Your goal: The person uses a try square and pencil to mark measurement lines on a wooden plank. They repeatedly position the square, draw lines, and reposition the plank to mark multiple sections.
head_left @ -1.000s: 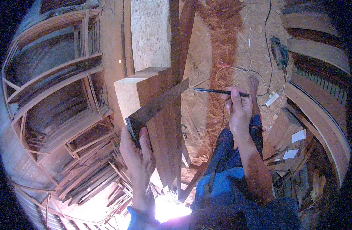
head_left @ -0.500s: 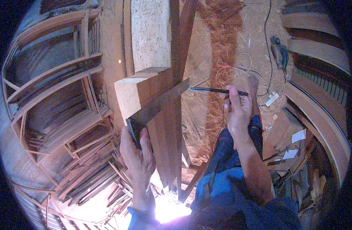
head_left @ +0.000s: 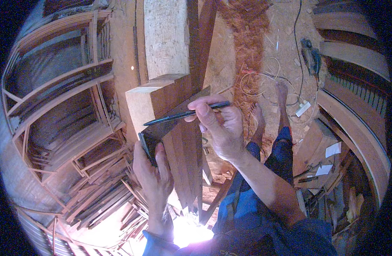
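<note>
My left hand (head_left: 154, 173) grips the dark stock of a try square (head_left: 149, 147), its thumb on top. The square's blade runs slantwise across several brown boards (head_left: 181, 164) lying side by side, near their pale cut ends. Pinched in my right hand (head_left: 221, 130) is a dark, slim pencil (head_left: 172, 117). Its tip points left, beside the near end of the blade by the stock; whether it touches the wood I cannot tell. My right hand hides part of the blade and the boards' right edge.
A thick pale beam (head_left: 167, 40) extends away beyond the boards. Wooden frames (head_left: 61, 85) and loose strips (head_left: 98, 198) lie at left. On the dusty floor at right are a corded power tool (head_left: 310, 57), a white power strip (head_left: 303, 108) and cables. My bare feet stand there.
My right hand has moved left with the pencil, from the blade's far end across to its near end by the stock. My left hand and the square stay put.
</note>
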The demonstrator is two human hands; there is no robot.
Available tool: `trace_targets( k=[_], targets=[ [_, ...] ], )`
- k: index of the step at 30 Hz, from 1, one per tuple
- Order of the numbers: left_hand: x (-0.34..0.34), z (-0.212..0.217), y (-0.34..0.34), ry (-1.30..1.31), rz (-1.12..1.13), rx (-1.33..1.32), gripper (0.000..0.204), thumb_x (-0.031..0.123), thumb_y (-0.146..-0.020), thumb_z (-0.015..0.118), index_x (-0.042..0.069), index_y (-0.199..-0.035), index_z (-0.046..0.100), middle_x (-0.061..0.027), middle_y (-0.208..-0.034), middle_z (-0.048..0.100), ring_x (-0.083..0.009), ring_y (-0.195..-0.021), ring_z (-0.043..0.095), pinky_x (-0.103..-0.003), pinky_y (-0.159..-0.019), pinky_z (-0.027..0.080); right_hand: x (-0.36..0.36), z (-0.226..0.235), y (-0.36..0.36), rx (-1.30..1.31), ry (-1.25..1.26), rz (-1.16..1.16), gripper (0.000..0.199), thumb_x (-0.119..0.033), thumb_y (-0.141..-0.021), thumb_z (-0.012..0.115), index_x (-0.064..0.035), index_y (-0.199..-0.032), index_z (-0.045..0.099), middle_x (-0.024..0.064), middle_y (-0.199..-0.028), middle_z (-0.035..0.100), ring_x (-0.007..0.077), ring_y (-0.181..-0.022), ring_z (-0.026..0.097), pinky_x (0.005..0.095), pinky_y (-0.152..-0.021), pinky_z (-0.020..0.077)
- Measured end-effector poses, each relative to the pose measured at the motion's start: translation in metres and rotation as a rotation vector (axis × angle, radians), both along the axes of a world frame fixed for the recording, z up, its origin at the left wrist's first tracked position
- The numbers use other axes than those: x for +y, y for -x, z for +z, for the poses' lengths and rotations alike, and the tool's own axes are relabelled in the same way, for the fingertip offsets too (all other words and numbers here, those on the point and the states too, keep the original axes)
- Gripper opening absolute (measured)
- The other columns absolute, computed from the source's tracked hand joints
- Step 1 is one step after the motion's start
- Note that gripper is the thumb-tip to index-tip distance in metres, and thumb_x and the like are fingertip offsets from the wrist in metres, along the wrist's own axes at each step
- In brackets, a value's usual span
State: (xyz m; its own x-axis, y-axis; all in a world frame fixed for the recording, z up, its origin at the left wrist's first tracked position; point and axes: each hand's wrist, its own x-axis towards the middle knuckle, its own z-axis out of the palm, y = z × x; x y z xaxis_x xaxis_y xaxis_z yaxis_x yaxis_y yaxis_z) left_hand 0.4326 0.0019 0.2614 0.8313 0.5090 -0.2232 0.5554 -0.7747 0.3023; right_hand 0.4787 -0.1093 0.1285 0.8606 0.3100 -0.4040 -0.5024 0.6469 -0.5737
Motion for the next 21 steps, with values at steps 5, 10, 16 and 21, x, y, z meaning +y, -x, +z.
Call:
trace_targets(
  k=[5,10,16,21],
  targets=[
    [0.004,-0.004,0.001,-0.016,-0.069,-0.059,0.011,0.010,-0.100,0.056,0.000,-0.102,0.056,-0.0152,-0.081,0.056,-0.0254,-0.071,0.054,-0.036,-0.068,0.044,-0.007,-0.020,-0.018,0.027,0.185,-0.075,0.024,-0.026,-0.101,0.066,-0.0030,-0.101,0.069,0.0056,-0.087,0.073,0.0093,-0.071,0.064,0.0232,-0.061,0.0481],
    [0.003,-0.003,0.002,-0.005,-0.038,-0.022,0.011,0.010,-0.100,0.056,0.000,-0.102,0.055,-0.0153,-0.081,0.056,-0.0242,-0.071,0.053,-0.036,-0.068,0.044,-0.008,-0.007,-0.019,0.015,0.059,-0.167,0.020,-0.020,-0.099,0.069,-0.0005,-0.101,0.070,0.0065,-0.089,0.073,0.0127,-0.077,0.068,0.0261,-0.067,0.0537],
    [0.004,-0.009,0.002,0.026,-0.059,-0.110,0.012,0.011,-0.101,0.055,-0.001,-0.102,0.055,-0.0149,-0.080,0.055,-0.0232,-0.070,0.050,-0.036,-0.068,0.043,-0.006,-0.019,-0.005,0.037,0.100,-0.019,0.024,-0.029,-0.103,0.062,-0.0067,-0.101,0.070,0.0005,-0.083,0.070,0.0037,-0.066,0.055,0.0208,-0.057,0.0410],
    [0.012,-0.003,0.010,0.014,-0.040,-0.008,0.011,0.010,-0.101,0.055,0.000,-0.101,0.055,-0.0139,-0.079,0.055,-0.0213,-0.070,0.046,-0.033,-0.068,0.041,-0.057,-0.071,0.007,0.126,0.670,-0.074,0.029,-0.033,-0.106,0.058,-0.0066,-0.096,0.063,-0.0005,-0.077,0.060,0.0086,-0.062,0.052,0.0239,-0.059,0.0451]
  ],
)
